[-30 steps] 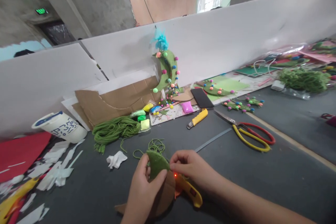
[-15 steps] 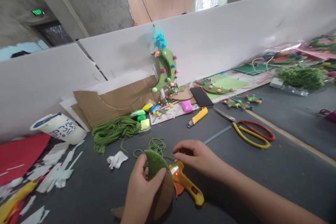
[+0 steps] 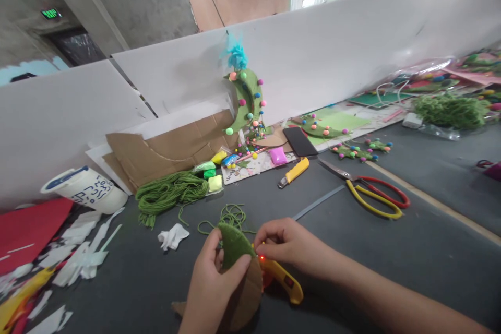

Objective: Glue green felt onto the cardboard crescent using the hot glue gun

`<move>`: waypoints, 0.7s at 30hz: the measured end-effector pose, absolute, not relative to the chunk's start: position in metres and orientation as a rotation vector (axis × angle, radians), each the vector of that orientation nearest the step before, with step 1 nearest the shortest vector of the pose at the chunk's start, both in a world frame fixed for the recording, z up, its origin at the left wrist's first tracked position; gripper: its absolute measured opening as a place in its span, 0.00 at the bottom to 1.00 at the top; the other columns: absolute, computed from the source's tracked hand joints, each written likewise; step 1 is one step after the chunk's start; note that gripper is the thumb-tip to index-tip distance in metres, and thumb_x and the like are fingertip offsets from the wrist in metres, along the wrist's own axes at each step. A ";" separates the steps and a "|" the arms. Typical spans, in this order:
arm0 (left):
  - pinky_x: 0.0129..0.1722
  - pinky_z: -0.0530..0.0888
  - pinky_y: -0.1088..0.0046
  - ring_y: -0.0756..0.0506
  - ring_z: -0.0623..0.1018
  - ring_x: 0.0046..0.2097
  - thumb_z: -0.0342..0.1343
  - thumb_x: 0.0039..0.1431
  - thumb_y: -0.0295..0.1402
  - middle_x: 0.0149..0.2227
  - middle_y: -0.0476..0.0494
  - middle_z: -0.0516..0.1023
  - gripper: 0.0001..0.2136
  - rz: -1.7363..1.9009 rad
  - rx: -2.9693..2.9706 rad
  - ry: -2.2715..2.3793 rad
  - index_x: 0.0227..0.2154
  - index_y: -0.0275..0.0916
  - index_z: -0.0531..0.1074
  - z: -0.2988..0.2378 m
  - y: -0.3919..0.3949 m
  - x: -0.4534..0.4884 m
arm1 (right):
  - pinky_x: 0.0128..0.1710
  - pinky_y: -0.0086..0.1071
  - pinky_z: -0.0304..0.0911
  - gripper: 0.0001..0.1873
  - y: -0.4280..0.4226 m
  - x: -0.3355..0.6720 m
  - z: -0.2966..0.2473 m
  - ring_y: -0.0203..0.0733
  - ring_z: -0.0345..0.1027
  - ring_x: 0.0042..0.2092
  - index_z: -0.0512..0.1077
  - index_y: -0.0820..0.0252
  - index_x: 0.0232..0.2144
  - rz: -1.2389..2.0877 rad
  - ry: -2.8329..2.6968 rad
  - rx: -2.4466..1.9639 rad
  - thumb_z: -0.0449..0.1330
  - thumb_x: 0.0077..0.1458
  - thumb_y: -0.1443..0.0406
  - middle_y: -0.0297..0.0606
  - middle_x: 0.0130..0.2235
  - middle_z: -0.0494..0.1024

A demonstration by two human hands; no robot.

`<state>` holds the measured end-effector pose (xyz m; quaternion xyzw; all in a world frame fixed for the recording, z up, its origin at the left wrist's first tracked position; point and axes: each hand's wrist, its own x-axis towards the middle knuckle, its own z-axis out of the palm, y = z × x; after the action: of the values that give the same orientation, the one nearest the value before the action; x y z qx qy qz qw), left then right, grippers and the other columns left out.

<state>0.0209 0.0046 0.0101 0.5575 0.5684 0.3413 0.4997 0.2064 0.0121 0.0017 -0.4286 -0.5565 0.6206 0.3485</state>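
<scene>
Cardboard, likely stiff and light, softer at green-covered tip (image 3: pixel 235 245); find crescent (image 3: pixel 251 279) over tabletop (image 3: pixel 129 271), clamped in fingers of left hand (image 3: pixel 214 274). Grip by flat faces, sparing thin points. Note fingers of right hand (image 3: pixel 285 241) together at edge; cannot tell on what

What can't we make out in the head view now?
All head view:
What the right hand pinches, if anything: hidden by its own fingers.
Cardboard piece, middle: behind the left hand.
Yellow tool, upper end: mostly behind the right hand.
Purple item: cut off by right edge.
</scene>
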 end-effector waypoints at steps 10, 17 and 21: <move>0.36 0.76 0.72 0.44 0.79 0.36 0.63 0.45 0.31 0.34 0.47 0.80 0.16 0.977 1.262 1.278 0.39 0.39 0.68 0.011 0.001 0.019 | 0.21 0.23 0.48 0.04 0.002 0.196 0.003 0.30 0.53 0.21 0.69 0.60 0.25 1.547 -1.380 -1.083 0.57 0.50 0.65 0.24 0.18 0.61; 0.43 0.70 0.65 0.40 0.73 0.43 0.62 0.47 0.33 0.39 0.45 0.72 0.12 1.139 1.765 1.423 0.37 0.42 0.73 0.016 0.000 0.015 | 0.20 0.23 0.51 0.05 -0.005 0.192 0.013 0.31 0.55 0.20 0.67 0.59 0.25 1.354 -1.444 -1.107 0.54 0.52 0.66 0.25 0.18 0.62; 0.38 0.70 0.70 0.42 0.72 0.41 0.64 0.47 0.35 0.41 0.47 0.68 0.18 1.243 1.754 1.447 0.44 0.48 0.73 0.023 -0.011 0.021 | 0.24 0.24 0.54 0.07 -0.016 0.192 0.022 0.32 0.60 0.21 0.68 0.59 0.27 0.921 -1.718 -1.032 0.53 0.55 0.68 0.27 0.20 0.68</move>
<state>0.0206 -0.0107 0.0233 0.6515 0.5372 0.4617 0.2716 0.1920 -0.0155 0.0220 -0.4175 -0.6953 0.3725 0.4510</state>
